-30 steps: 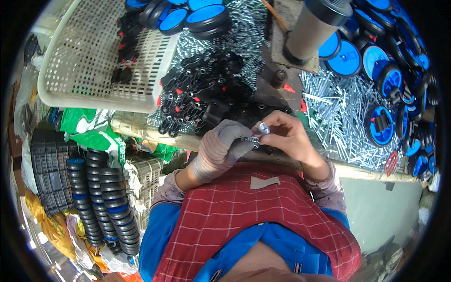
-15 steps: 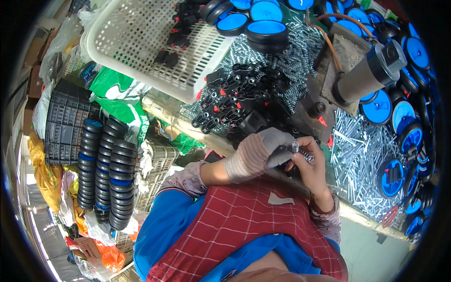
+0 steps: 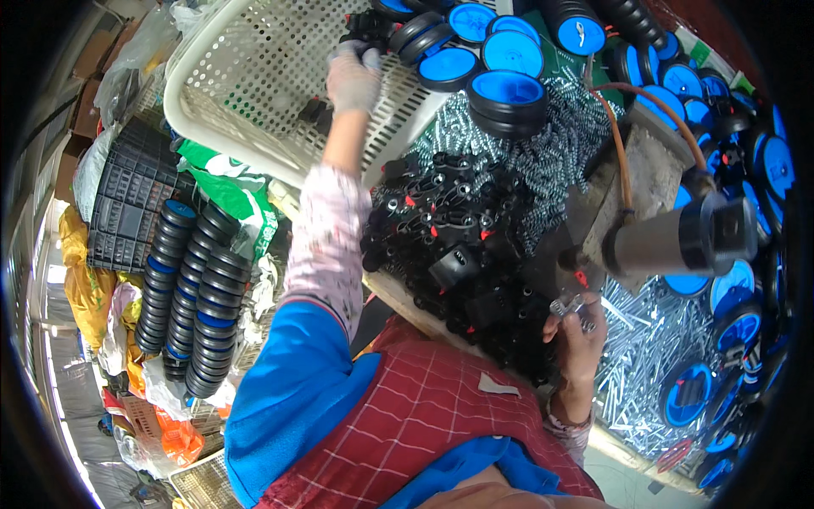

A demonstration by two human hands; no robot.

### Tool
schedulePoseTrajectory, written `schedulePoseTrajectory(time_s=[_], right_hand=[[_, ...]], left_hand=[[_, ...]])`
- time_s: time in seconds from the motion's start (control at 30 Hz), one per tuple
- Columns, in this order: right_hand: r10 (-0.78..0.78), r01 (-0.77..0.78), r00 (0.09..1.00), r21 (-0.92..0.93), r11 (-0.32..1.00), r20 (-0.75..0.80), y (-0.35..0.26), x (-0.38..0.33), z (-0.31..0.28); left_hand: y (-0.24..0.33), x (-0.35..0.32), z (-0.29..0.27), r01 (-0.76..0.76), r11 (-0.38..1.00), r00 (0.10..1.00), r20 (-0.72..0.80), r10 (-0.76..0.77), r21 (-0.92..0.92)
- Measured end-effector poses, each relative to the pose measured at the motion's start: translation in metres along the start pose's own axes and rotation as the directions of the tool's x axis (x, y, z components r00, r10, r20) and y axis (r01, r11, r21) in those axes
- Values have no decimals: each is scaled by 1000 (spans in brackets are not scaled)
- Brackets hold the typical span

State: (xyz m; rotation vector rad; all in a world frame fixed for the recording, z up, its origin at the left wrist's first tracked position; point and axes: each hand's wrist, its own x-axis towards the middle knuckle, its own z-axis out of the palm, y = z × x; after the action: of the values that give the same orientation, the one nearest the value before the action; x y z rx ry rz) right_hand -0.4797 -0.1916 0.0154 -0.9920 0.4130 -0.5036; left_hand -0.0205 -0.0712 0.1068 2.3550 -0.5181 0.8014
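My left hand (image 3: 354, 83), in a grey-white glove, reaches into the white perforated basket (image 3: 229, 140). Its fingertips close round a black plastic part (image 3: 366, 30) among similar parts at the basket's far side; the grip is partly hidden. My bare right hand (image 3: 580, 339) is raised at the bench's near edge, with small silver springs (image 3: 573, 312) pinched between thumb and fingers. Between the hands lies a heap of black plastic parts (image 3: 458, 204), some with red tabs. Loose springs (image 3: 560, 161) are piled beyond it.
A grey cylindrical device (image 3: 661, 242) with orange hoses stands right of the heap. Long silver bolts (image 3: 644, 348) lie beside my right hand. Blue-and-black wheels (image 3: 509, 97) crowd the back and right. Stacked wheels (image 3: 216, 322) and a black crate (image 3: 136, 204) are at left.
My left hand has swung from beside my right hand forward and left into the basket. The right hand has come slightly down and right, keeping its springs. The view has shifted a little.
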Motion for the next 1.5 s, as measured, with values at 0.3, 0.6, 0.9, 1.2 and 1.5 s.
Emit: schedulePoseTrajectory(time_s=[0.3, 0.6, 0.9, 1.2, 1.5], right_hand=[[126, -125, 992, -125, 984, -2, -1, 6, -3], [174, -175, 985, -166, 970, -17, 4, 6, -6], [188, -190, 982, -134, 973, -27, -1, 9, -1], [229, -241, 969, -137, 961, -93, -3, 6, 2], [271, -306, 942, -179, 935, -196, -12, 8, 9]], left_hand=[[-121, 27, 89, 450, 655, 674, 250, -695, 607], [-77, 18, 73, 371, 746, 676, 390, -625, 553], [-121, 52, 98, 120, 767, 615, 560, -556, 630], [-106, 113, 92, -197, 889, 765, 632, -125, 414], [-194, 125, 136, -123, 916, 701, 687, -193, 382]])
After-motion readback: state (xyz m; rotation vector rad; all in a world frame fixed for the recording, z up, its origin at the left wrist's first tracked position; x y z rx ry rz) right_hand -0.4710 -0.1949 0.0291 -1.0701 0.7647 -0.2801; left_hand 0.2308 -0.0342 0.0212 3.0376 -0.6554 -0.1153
